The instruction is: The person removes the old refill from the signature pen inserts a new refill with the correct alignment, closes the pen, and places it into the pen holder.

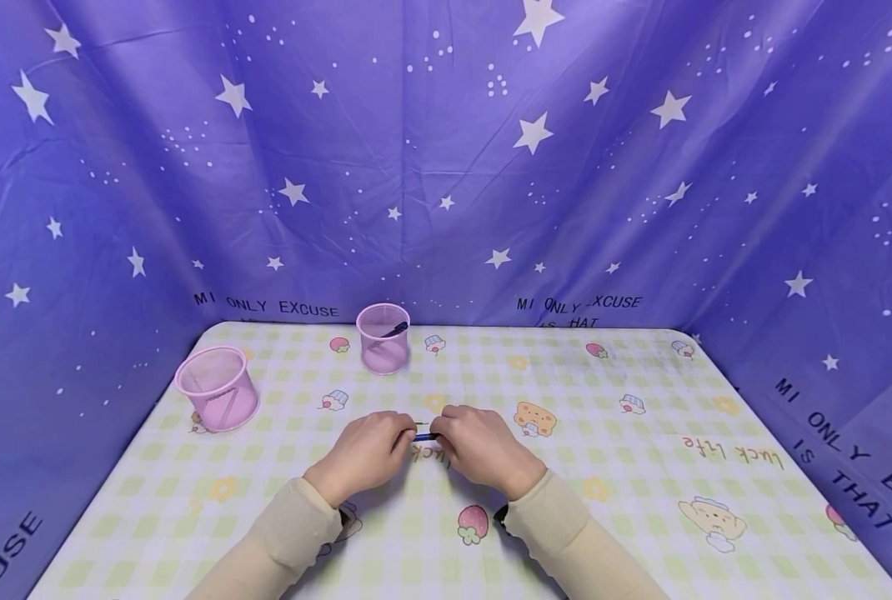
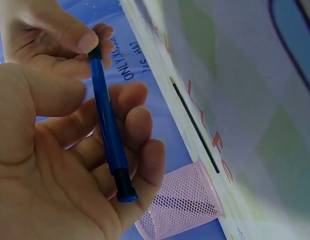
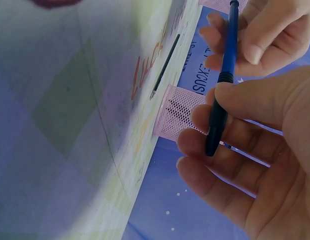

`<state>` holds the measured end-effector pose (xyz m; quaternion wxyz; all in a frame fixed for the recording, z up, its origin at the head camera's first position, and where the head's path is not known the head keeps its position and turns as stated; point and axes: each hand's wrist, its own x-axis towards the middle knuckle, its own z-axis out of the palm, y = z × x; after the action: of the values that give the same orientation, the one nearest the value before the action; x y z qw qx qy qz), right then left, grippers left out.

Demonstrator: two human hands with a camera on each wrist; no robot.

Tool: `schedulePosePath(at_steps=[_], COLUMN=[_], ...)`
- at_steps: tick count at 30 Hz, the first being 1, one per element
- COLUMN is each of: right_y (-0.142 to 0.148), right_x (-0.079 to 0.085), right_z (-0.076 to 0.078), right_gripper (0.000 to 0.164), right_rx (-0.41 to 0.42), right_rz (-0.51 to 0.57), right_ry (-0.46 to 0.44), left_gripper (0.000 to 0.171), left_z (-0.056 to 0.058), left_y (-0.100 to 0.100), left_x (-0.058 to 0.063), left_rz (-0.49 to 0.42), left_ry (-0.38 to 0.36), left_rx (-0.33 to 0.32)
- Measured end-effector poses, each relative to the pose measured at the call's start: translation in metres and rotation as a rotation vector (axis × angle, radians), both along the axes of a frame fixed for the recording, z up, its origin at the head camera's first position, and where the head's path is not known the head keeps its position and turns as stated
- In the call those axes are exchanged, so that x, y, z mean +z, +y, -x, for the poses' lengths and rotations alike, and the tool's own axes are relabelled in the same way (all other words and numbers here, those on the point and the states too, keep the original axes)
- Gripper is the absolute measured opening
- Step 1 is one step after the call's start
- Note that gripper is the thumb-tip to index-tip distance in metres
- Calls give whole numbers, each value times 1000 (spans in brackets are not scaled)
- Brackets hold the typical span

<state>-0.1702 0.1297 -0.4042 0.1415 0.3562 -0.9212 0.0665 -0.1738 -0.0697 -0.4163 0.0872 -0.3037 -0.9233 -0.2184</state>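
Observation:
Both hands hold a ballpoint pen [image 2: 107,117] with a blue barrel and a black grip section, just above the table. The left hand [image 1: 367,448] has its fingers curled under the blue barrel near the black push-button end. With thumb and fingers, the right hand [image 1: 483,446] pinches the black grip section, whose tapered tip shows in the right wrist view. A thin dark pen refill [image 2: 196,129] with a metal point lies on the tablecloth just beyond the hands. From the head, the hands mostly cover pen and refill.
A pink mesh pen cup [image 1: 384,358] with a dark pen [image 1: 397,330] inside stands at the back edge. A wider pink mesh cup [image 1: 228,408] stands at the left edge. The checked tablecloth [image 1: 551,550] covers the table; a purple starry curtain [image 1: 446,150] hangs behind and beside it.

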Motion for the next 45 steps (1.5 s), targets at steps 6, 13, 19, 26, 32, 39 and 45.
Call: schedulePosePath(at_steps=[6,13,19,26,32,39,45], right_y=[0,0,0,0,0,0,-1], right_x=[-1,0,0,0,0,-1,-1], right_z=[1,0,0,0,1,2,2], right_gripper=[8,8,7,6,7,8,6], right_rx=[3,3,1,2,4,9,16], right_rz=[-5,-3,-4,1,-3,-6,-6], right_ry=[3,5,5,-1,6,4,-9], left_gripper=[17,14,10,12,10,10,13], left_z=[0,0,2,1,1,1,1], left_y=[-1,-1,-1,-2,-2,-2,-2], left_x=[1,1,-1,0,2,2,1], left_rz=[19,19,4,-17,-28,-25,-26], left_ry=[-20,-3,14,23,14,15,23], left_rx=[-17,-20,-15,-18,-22,-20,-12])
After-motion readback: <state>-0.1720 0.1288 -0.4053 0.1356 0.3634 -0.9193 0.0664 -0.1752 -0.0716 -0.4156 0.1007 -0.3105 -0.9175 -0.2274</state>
